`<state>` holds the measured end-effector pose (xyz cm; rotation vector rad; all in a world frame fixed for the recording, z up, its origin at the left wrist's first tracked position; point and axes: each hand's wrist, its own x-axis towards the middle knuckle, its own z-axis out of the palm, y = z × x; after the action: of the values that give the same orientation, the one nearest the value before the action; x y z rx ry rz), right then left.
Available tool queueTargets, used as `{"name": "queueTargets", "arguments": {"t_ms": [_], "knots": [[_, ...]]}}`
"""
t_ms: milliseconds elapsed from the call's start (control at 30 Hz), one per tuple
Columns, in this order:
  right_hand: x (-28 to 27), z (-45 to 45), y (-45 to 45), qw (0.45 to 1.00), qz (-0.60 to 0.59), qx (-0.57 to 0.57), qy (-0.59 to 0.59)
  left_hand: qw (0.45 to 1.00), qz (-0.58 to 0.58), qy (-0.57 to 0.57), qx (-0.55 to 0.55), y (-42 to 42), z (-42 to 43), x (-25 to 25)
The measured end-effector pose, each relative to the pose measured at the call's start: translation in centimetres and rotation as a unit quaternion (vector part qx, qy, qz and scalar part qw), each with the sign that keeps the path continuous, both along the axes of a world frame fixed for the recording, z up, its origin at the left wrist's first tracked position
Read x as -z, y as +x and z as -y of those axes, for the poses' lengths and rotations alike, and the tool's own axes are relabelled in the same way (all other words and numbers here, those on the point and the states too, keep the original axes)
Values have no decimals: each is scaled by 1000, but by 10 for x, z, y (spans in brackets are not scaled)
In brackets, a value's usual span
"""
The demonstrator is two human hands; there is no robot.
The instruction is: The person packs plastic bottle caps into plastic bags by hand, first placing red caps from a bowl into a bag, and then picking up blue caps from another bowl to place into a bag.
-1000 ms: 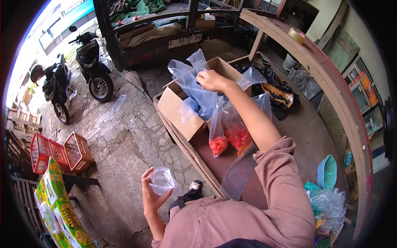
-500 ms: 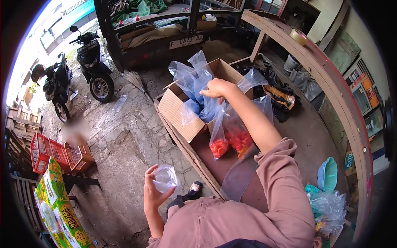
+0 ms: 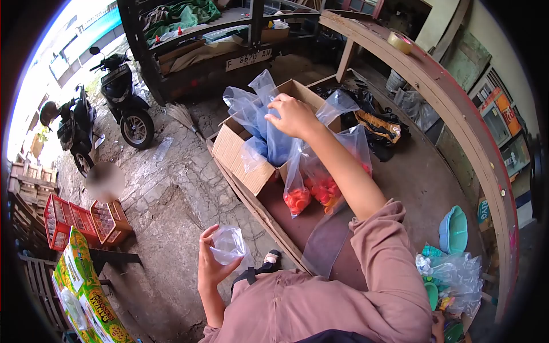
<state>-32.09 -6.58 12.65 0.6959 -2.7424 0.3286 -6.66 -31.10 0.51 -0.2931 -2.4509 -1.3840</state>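
My left hand (image 3: 213, 264) holds a small clear plastic bag (image 3: 230, 246), its mouth spread wide between thumb and fingers. My right hand (image 3: 293, 116) is over an opened cardboard box (image 3: 243, 159), at the clear plastic bags (image 3: 264, 111) bunched in it. Its thumb and fingers are apart, and nothing shows between them. Bluish contents show low in those bags. Below my right forearm lie a clear bag of red pieces (image 3: 297, 201) and a larger clear bag of red and orange pieces (image 3: 323, 191), both on the brown surface.
A wooden rail (image 3: 434, 80) with a tape roll (image 3: 399, 43) curves along the right. A turquoise basin (image 3: 453, 230) and crumpled plastic (image 3: 457, 280) lie at lower right. Red crates (image 3: 68, 220), a yellow-green package (image 3: 86, 286) and motorbikes (image 3: 134, 108) are on the left.
My right hand has lifted slightly and its fingers have spread from a closer, downward grip at the bags. My left hand still holds the small bag in nearly the same place. The view has shifted slightly.
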Motion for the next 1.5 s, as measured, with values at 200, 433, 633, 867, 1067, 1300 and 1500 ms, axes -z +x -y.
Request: {"name": "queueTargets", "arguments": {"t_ms": [200, 433, 633, 867, 1067, 1300, 1500], "knots": [[-26, -34, 111, 959, -114, -49, -254, 991, -37, 17, 126, -17, -29, -13], [68, -98, 289, 881, 31, 166, -442, 931, -49, 32, 361, -25, -134, -30], [74, -110, 410, 846, -129, 342, -389, 788, -130, -15, 601, 14, -247, -42], [77, -137, 499, 783, -14, 472, -405, 678, -156, -54, 717, 89, -318, -49], [80, -161, 545, 768, -36, 466, -437, 670, -126, -18, 732, 131, -350, -28], [79, -188, 574, 801, -51, 401, -442, 685, -101, 32, 721, 157, -372, -8], [110, -234, 607, 719, -141, 519, -440, 708, -128, 1, 695, 155, -388, -11]]}}
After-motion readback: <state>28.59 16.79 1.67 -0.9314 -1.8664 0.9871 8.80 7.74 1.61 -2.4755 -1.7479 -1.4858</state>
